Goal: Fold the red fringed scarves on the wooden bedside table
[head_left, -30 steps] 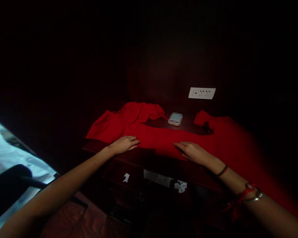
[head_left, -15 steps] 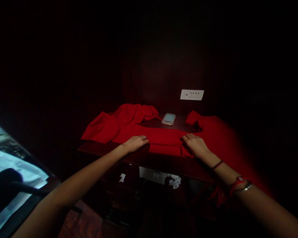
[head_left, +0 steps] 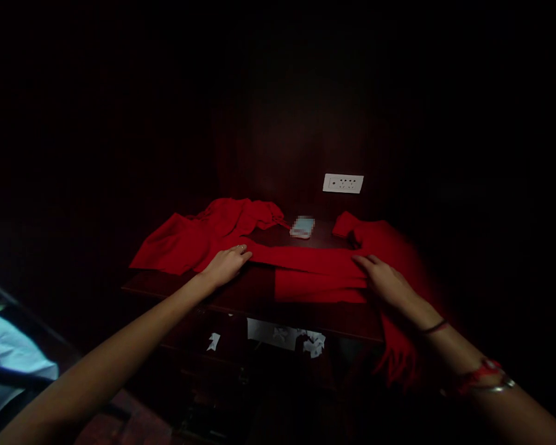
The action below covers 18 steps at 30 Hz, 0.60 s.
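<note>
A long red cloth point(head_left: 306, 266) lies spread across a dark wooden table point(head_left: 241, 296) in a dim room. My left hand point(head_left: 225, 264) rests flat on the cloth's near edge at the left, fingers stretched out. My right hand point(head_left: 383, 278) lies flat on the cloth at the right, fingers extended, pressing a folded layer. The cloth's right end hangs off the table edge below my right wrist, which wears red thread and a bangle point(head_left: 486, 377).
A small pale blurred object point(head_left: 302, 227) sits at the back of the table. A white socket plate point(head_left: 343, 183) is on the dark wall behind. Scraps of white paper point(head_left: 285, 337) lie under the table. A pale surface point(head_left: 9, 352) shows at far left.
The cloth's near strip has been folded over and drawn in. My left hand slid left and my right hand moved right along the cloth. The camera view shifted rightward.
</note>
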{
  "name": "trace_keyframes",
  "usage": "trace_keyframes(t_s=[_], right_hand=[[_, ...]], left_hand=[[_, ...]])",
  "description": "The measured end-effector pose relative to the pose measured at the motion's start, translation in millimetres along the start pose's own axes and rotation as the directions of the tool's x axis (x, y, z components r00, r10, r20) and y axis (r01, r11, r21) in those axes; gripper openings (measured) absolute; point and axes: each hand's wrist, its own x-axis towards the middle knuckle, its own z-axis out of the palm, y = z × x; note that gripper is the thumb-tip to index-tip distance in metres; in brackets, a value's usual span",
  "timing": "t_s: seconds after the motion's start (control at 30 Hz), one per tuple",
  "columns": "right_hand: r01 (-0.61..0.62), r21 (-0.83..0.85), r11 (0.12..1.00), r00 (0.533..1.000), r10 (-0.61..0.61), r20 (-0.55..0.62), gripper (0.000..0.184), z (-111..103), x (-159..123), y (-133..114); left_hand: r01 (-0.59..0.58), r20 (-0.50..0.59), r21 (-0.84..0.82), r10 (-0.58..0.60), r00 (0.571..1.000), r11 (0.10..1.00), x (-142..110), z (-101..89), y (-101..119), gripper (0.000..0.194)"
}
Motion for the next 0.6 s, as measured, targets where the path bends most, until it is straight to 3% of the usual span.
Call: trace_keyframes(t_s=[0.07,0.17,0.3,0.37,0.43,0.5,0.6], right_hand=[[0.087,0.070,0.994,0.985,-0.097,0.145,0.057,17.8,-6.2,-0.3],[0.148,0.199,0.969,0.964,-0.186,0.191,0.050,28.9,-10.3,-4.8],[0.186,0.406,0.894,0.934,-0.290,0.209,0.055,14.6,-5.0,-8.6],[0.169,0.482,0.860,0.936,-0.293,0.195,0.060,8.3,0.5,-6.5],[0.110,0.517,0.849,0.968,-0.210,0.140,0.057,10.0,6.2,-2.0],[0.043,0.491,0.870,0.993,-0.093,0.078,0.052,20.0,10.7,3.5],[0.054,0.348,0.936,0.989,-0.097,0.109,0.048,40.5,13.0,9.2]], left_hand=[[-0.041,0.030,-0.002,0.042,0.999,0.999,-7.2,3.4,3.5,0.030],[-0.086,0.053,-0.014,0.087,0.995,0.996,-12.6,10.6,17.0,0.027],[-0.133,0.024,0.017,0.132,0.991,0.991,-0.1,13.7,38.6,0.029],[-0.143,0.053,0.042,0.141,0.989,0.989,9.2,7.8,36.0,0.027],[-0.094,0.046,0.084,0.091,0.995,0.992,12.5,-4.2,12.5,0.025],[0.040,-0.045,0.157,-0.033,0.998,0.987,5.8,-19.8,-33.4,0.026],[0.377,-0.165,0.225,-0.346,0.924,0.899,-17.4,-42.9,-117.6,0.025]])
